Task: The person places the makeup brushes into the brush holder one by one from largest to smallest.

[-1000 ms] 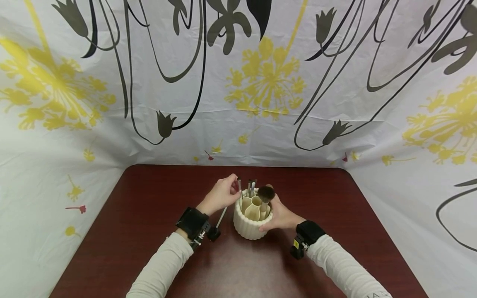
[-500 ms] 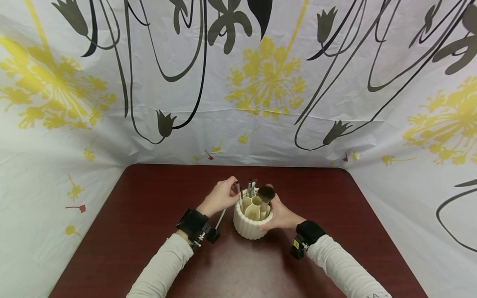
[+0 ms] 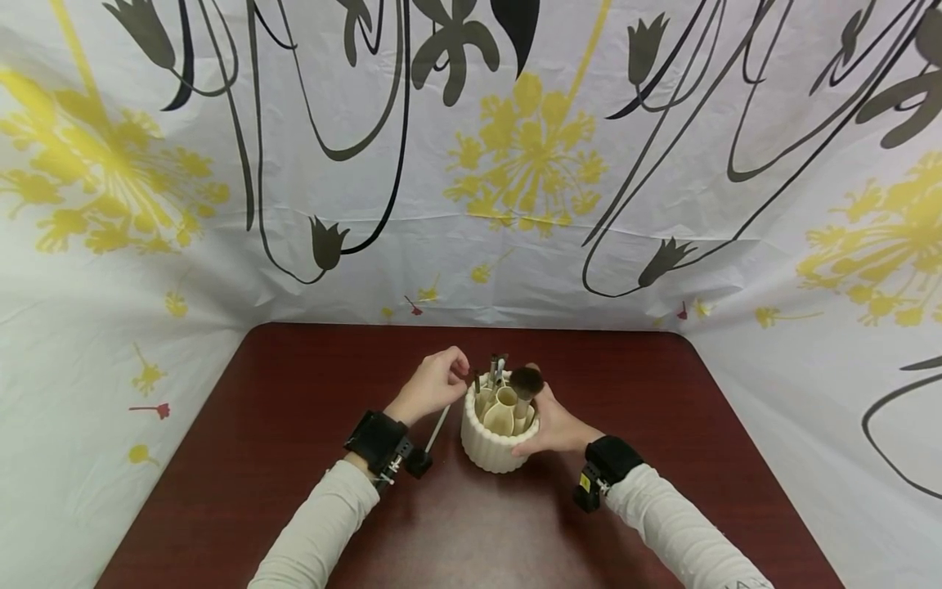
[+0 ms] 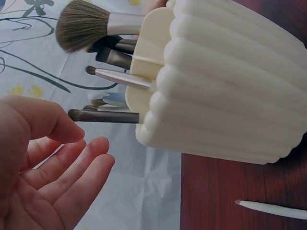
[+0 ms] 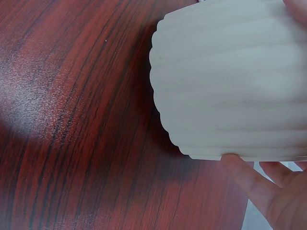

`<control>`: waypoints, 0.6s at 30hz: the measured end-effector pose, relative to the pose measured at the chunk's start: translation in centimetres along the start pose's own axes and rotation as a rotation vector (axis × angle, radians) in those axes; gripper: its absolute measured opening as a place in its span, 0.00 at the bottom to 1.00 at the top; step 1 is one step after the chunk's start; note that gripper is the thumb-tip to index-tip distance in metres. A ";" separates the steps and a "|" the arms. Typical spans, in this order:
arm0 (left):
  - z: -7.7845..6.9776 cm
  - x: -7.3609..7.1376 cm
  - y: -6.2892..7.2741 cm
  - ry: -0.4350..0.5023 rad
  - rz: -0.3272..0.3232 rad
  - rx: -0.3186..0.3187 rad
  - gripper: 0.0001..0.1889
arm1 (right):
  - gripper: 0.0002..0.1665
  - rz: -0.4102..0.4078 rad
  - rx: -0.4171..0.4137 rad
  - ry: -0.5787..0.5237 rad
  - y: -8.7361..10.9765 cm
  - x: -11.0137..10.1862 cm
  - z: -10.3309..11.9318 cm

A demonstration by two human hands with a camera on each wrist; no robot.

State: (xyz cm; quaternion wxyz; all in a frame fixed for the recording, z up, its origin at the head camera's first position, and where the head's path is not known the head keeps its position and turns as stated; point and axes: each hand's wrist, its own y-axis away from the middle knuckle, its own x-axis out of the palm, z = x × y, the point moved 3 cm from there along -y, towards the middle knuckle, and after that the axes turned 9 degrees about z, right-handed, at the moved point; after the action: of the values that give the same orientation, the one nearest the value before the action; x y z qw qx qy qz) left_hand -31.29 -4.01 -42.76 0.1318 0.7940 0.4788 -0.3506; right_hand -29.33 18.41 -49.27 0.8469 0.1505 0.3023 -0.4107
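Note:
A cream ribbed brush holder (image 3: 489, 451) stands upright on the table, with makeup brushes in its compartments. My right hand (image 3: 555, 427) grips its right side; in the right wrist view a fingertip presses the ribbed wall. A large fluffy brush (image 4: 84, 26) stands in the holder among several smaller ones. My left hand (image 3: 436, 384) hovers at the holder's left rim, fingers loosely bent and holding nothing. In the left wrist view, a slim dark brush (image 4: 108, 116) pokes out of the holder just by the thumb, apart from it. A thin white brush (image 4: 268, 208) lies on the table.
The dark red wooden table (image 3: 309, 393) has rounded far corners. Behind and beside it hangs a white cloth (image 3: 368, 278) with yellow and grey flowers. The white brush lies left of the holder, partly beneath the left wrist.
The slim brush pinched by my left hand has gone down into the holder's left side and been let go. My left hand has drawn slightly left. The right hand keeps its place.

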 end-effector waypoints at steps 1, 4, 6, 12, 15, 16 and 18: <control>0.1 0.0 0.0 -0.005 0.001 0.000 0.10 | 0.68 0.000 0.004 0.003 0.0 0.0 0.0; 0.4 0.1 0.0 -0.007 0.001 -0.012 0.10 | 0.68 0.000 0.014 0.005 0.0 0.0 -0.1; 0.6 0.1 0.1 -0.005 -0.003 -0.018 0.09 | 0.68 -0.001 0.015 0.007 0.0 0.0 -0.1; 1.7 0.2 -0.1 -0.021 -0.009 -0.052 0.09 | 0.68 0.000 0.005 0.000 0.1 0.0 -0.1; 2.5 0.3 -0.1 -0.046 -0.004 -0.075 0.11 | 0.68 0.001 0.003 -0.002 0.1 0.0 -0.1; 2.8 0.4 -0.1 -0.054 0.000 -0.086 0.11 | 0.67 0.003 0.004 -0.006 0.1 0.0 -0.1; 3.5 0.5 -0.1 -0.071 0.010 -0.108 0.13 | 0.67 0.005 0.004 -0.012 0.1 0.0 -0.1</control>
State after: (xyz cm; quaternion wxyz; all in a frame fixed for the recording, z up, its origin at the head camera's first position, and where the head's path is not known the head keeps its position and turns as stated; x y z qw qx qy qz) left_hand -32.74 -5.51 -45.58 0.1933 0.7752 0.4881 -0.3515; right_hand -29.31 18.52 -49.34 0.8494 0.1505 0.2960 -0.4102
